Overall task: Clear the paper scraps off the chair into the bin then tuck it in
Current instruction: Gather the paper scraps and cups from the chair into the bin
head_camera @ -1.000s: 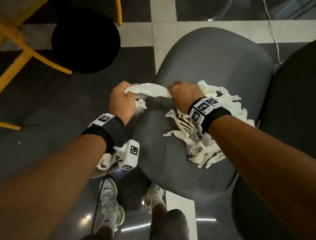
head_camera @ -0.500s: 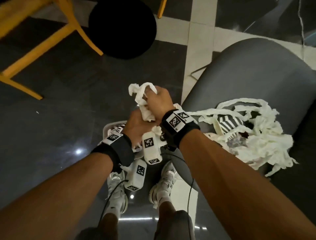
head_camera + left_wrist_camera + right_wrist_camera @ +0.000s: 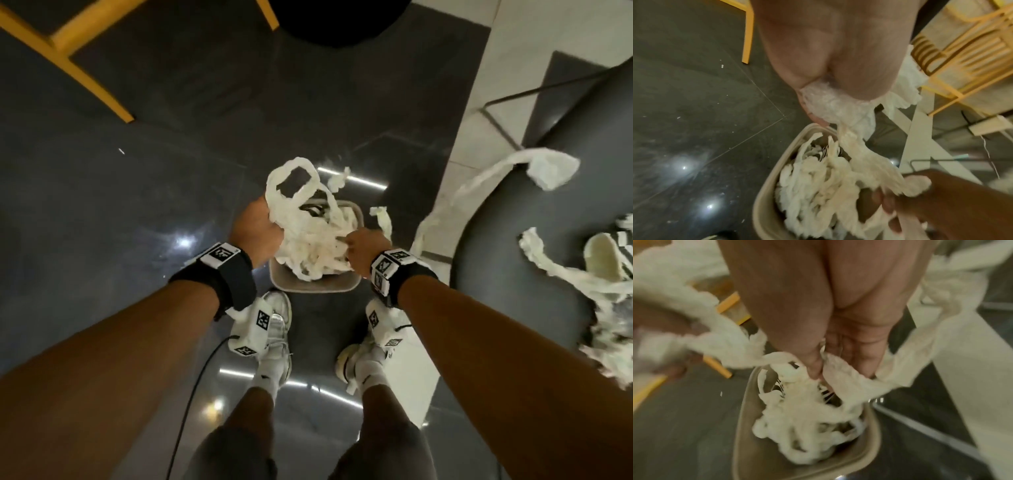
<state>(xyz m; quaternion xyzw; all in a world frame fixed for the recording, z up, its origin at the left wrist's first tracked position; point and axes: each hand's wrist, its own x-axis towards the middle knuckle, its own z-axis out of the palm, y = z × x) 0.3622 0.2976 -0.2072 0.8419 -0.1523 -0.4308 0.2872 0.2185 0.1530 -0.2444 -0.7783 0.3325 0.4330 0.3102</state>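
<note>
Between my feet stands a beige bin point(image 3: 315, 289) with a tangle of white paper strips point(image 3: 315, 246) hanging into it. My left hand point(image 3: 263, 229) grips a wad of the strips at the bin's left rim; the left wrist view shows the wad point(image 3: 838, 105) bulging from the fist. On the right rim my right hand point(image 3: 358, 245) pinches more strips between thumb and fingers point(image 3: 816, 369). A long strip point(image 3: 479, 181) trails from the bin side up to the grey chair seat point(image 3: 513, 274). More scraps point(image 3: 603, 274) lie on the seat at the far right.
Yellow wooden furniture legs point(image 3: 85, 68) cross the upper left and a round black object point(image 3: 342, 20) sits at the top. The chair's thin metal leg point(image 3: 507, 113) stands on the pale floor stripe. My white shoes point(image 3: 274, 329) flank the bin, and a black cable point(image 3: 191, 394) hangs below my left arm.
Both hands have carried a bundle of strips from the chair seat leftward and down over the bin. The chair now lies at the right edge of the head view.
</note>
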